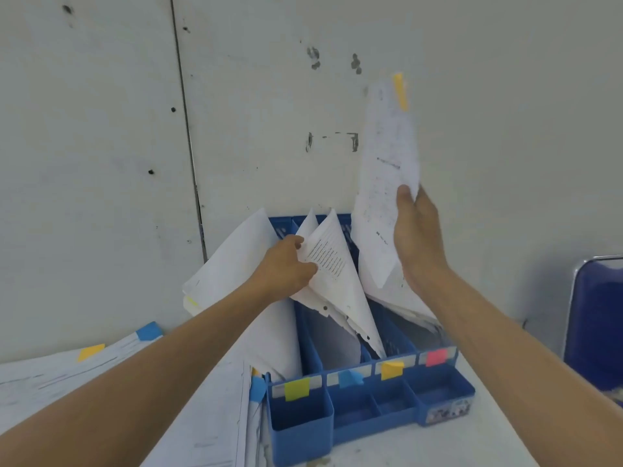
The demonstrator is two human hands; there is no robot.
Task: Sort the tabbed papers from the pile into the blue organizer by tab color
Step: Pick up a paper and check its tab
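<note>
Tabbed sheet [384, 163] upright above blue organizer [371, 411], right side.
Long axis vertical, yellow tab [399, 91] at top; right hand [416, 237] pinches its lower half. Left hand [286, 267] grips filed papers [332, 261]. Print blurred; slot interiors mostly hidden.

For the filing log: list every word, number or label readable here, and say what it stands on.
Nothing can be read.
Print on the raised sheet in the right hand: blurred.
Print on the slotted sheet that the left hand holds in the blue organizer: too small.
Print on the pile: too faint.
The colour tabs on the organizer's front: no writing visible.
The sticker on its front corner: blurred.
</note>
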